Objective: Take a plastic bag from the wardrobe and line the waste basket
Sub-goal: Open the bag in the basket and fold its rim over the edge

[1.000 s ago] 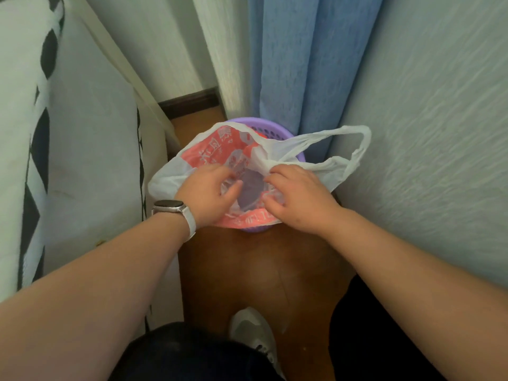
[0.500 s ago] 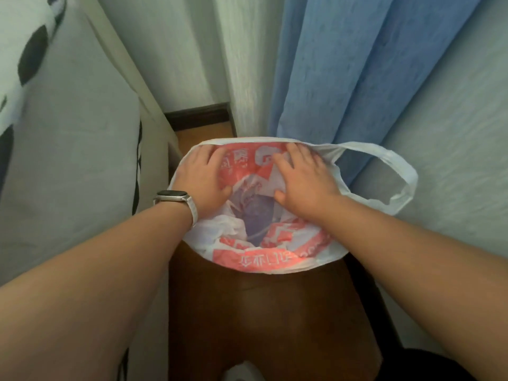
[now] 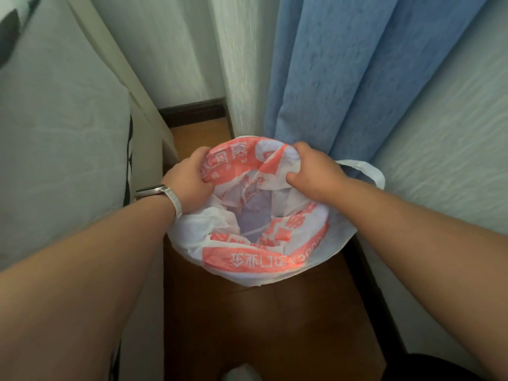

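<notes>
Nearest us, the floor. Next the bag, white w/ red print, mouth spread wide over the basket, whose purple shows thru the film. At the far rim our L hand & R hand each grip plastic, fingers curled over the edge. One handle hangs right, by the curtain.

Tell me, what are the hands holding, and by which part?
Both hold the plastic bag by the rim of its opened mouth: the left hand grips the far-left edge, and the right hand grips the far-right edge.
</notes>
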Demonstrator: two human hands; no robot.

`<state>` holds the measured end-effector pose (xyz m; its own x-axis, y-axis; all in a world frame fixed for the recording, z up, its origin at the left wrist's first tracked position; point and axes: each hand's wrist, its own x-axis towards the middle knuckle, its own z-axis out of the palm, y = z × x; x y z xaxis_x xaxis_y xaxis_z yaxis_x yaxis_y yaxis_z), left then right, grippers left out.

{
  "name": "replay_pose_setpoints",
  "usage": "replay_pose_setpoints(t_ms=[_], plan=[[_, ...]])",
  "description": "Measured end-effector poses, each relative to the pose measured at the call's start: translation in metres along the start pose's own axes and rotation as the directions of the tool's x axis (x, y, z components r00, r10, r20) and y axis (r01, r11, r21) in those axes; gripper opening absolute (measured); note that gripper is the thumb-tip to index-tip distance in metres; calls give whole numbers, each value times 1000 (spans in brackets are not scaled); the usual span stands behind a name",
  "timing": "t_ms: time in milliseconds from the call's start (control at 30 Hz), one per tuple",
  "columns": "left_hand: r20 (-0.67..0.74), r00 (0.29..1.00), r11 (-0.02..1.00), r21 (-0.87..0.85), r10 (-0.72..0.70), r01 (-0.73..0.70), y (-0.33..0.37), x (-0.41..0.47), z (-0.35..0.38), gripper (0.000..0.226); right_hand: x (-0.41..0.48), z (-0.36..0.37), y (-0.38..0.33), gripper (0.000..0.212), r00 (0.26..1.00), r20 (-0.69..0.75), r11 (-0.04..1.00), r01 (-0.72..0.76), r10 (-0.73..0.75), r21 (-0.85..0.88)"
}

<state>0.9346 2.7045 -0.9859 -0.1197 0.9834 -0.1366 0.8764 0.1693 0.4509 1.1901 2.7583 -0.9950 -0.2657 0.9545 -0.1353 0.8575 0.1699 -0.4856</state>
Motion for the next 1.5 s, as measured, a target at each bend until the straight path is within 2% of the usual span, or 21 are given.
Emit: replay_pose_setpoints(t_ms=[100,200,300,367,500,600,700,833,933,1033,1167,1267,1333,1400,1433,1500], plan=[[-2,1000,1000,28,2,-2,4,-10,-2,68,-8,-6,-5,34,1000,23,999,4,-5,41],[-119,993,996,92,-10,21,17,-23,-11,67,-21,-19,-11,47,998,-38,994,52,-48,92],[-207,978,999,35,-34,42,31,-48,-13,59,-45,-26,-17,53,994,-109,991,31,-17,130],[-182,983,999,20,-24,28,36,-71,-7,61,-68,-20,-19,56,993,-122,986,22,-2,162],[-17,998,987,151,53,-50,31,-104,5,71,-102,-4,-22,68,993,-106,974,-22,47,227],[-64,998,996,94,19,-13,26,-116,15,72,-115,10,-16,80,994,-58,967,-75,91,242],[-64,997,999,16,-48,50,23,-124,25,75,-123,21,-13,87,985,1,891,-157,174,425],[-83,994,997,-40,-66,63,20,-130,26,66,-126,23,-13,94,986,4,814,-139,166,564],[-84,992,994,-77,-90,84,13,-132,27,66,-127,23,-11,90,987,10,787,-132,158,603],[-86,975,970,-153,-203,189,5,-131,32,69,-126,27,-8,80,987,4,774,-131,163,620],[-70,973,958,-203,-218,200,0,-128,32,70,-124,32,-1,76,988,27,773,-137,154,620],[-21,973,954,-203,-231,222,5,-131,27,72,-126,28,1,70,983,46,763,-167,177,625],[-43,969,963,-135,-242,235,7,-133,23,73,-128,25,5,68,984,43,783,-163,172,601],[-133,972,980,34,-191,197,13,-133,17,72,-129,19,10,70,987,21,836,-146,160,529],[-159,980,985,103,-120,137,18,-133,14,69,-130,16,12,71,990,9,870,-127,140,476],[-78,993,982,177,86,-71,34,-132,12,65,-132,11,15,73,998,-19,932,-53,64,358]])
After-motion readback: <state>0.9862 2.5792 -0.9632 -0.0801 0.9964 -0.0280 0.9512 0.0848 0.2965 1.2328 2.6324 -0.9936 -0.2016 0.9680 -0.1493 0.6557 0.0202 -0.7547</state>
